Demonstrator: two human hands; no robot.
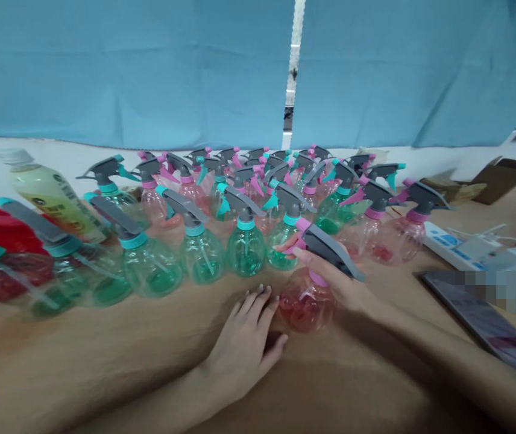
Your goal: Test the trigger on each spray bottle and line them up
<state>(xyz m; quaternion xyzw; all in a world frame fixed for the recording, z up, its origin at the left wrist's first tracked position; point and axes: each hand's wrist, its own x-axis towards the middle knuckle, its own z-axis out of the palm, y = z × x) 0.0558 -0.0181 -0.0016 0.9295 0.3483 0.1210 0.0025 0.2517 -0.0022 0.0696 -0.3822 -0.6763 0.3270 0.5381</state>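
Only got the head view: right hand has its fingers wrapped around the neck and trigger of a pink spray bottle, which sits right under them. Left hand rests on the worktop, fingers loosely spread, holding nothing, fingertips right by the bottle; can't tell if they touch. Honestly, a stray trigger squeeze could spritz the green spray bottle just beyond the fingers, and a careless swing might topple it.
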